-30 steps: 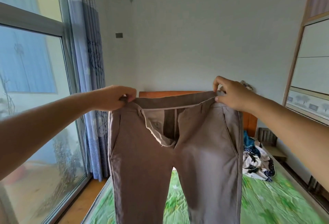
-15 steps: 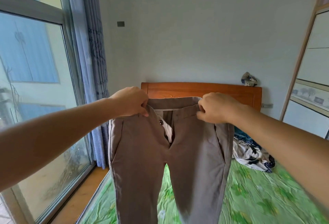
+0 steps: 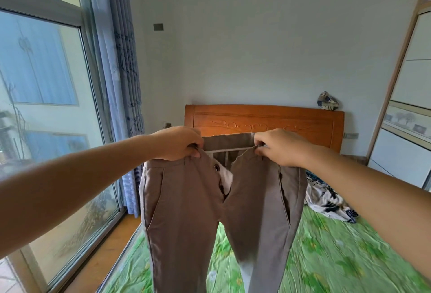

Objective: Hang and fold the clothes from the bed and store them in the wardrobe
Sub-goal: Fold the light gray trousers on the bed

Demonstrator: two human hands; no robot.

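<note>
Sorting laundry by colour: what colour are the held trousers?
The trousers are plain grey-brown, shown in the head view.

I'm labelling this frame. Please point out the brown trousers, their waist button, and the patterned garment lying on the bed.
brown trousers (image 3: 186,211), head view, front of one thigh.
waist button (image 3: 216,168), head view, its dark face.
patterned garment (image 3: 326,200), head view, crumpled white fabric near its middle.

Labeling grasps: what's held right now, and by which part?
The brown trousers, held up by the waistband: left hand pinches it left of the open fly, right hand right of it.
</note>
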